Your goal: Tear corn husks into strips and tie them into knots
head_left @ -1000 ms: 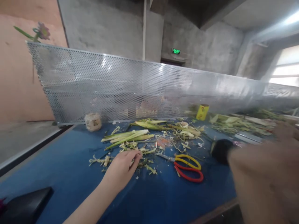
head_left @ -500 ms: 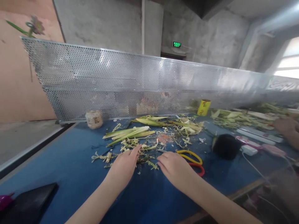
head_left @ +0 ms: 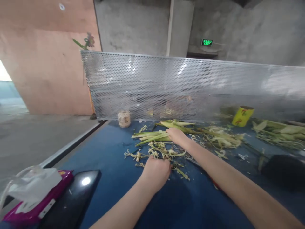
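My left hand rests on the blue table with its fingers curled down into a scatter of pale plant scraps. My right hand reaches farther over the table and lies on a bundle of long green stalks; its fingers are bent over them, and whether they grip the stalks is hidden. More stalks and husk-like trimmings lie beyond to the right.
A perforated metal screen stands along the table's far edge. A small jar sits at its left end, a yellow cup to the right. A black object lies at right. A black case and a magenta item lie at near left.
The view has swung left. My right hand moved from beside the scissors forward onto the green stalks. My left hand curled tighter over the scraps.
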Motion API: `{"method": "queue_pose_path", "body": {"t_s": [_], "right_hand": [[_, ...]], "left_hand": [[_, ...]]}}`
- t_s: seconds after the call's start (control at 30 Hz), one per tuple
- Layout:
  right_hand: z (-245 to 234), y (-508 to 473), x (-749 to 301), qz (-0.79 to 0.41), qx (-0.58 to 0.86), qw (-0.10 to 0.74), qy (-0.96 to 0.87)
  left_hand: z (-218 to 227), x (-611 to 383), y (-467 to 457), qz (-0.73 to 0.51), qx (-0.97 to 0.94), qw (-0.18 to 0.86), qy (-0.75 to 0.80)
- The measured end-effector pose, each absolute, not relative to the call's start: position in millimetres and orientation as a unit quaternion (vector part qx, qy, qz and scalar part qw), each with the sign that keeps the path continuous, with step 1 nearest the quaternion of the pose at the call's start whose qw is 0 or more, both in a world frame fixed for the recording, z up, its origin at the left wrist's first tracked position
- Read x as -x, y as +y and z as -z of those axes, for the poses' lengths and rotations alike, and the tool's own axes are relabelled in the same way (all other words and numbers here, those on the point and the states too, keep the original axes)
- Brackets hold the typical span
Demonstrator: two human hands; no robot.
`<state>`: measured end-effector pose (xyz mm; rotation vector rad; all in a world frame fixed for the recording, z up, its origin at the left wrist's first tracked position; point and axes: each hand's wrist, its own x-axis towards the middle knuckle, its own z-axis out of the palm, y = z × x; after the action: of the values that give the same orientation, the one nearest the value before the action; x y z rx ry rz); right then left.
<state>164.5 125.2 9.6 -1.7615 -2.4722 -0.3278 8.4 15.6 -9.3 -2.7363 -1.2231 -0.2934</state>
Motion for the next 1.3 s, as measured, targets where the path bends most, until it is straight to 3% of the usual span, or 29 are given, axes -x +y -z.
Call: {"method": "queue_pose_path", "body": {"t_s": [0.17, 0.33, 0.63, 0.67, 0.73, 0.77, 1.0, 1.13, 1.23, 1.3], "right_hand": [[9, 157, -155, 0.180, 0.539, 0.020, -0.823], [-7, 158, -167, 0.230, 0.532, 0.078, -0.811], [-28, 94, -207, 0.268, 0.550, 0.344, -0.713], [-25, 87, -209, 0.242, 0.552, 0.383, -0.700], [-22, 78, -208, 0.081, 0.545, 0.506, -0.663], [-21, 77, -207, 0.047, 0.543, 0.520, -0.658], [-23, 61, -182, 0.031, 0.480, 0.529, -0.699], [-20, 31, -162, 0.067, 0.382, 0.424, -0.819], [-15, 17, -154, 0.005, 0.364, 0.401, -0.841], [-12, 15, -154, -0.089, 0.371, 0.440, -0.813]], "left_hand": [[14, -3, 20, 0.134, 0.905, 0.070, -0.398], [17, -4, 19, 0.171, 0.908, 0.056, -0.378], [-7, 2, -2, 0.255, 0.925, 0.019, -0.280], [-9, 4, -3, 0.260, 0.924, -0.001, -0.281], [-9, 6, -1, 0.247, 0.906, -0.063, -0.338], [-9, 6, 2, 0.245, 0.899, -0.081, -0.354], [-5, 10, 23, 0.371, 0.773, -0.220, -0.465], [-7, 9, 27, 0.444, 0.708, -0.314, -0.450], [-7, 5, 27, 0.491, 0.646, -0.420, -0.406], [-7, 3, 28, 0.506, 0.613, -0.478, -0.375]]}}
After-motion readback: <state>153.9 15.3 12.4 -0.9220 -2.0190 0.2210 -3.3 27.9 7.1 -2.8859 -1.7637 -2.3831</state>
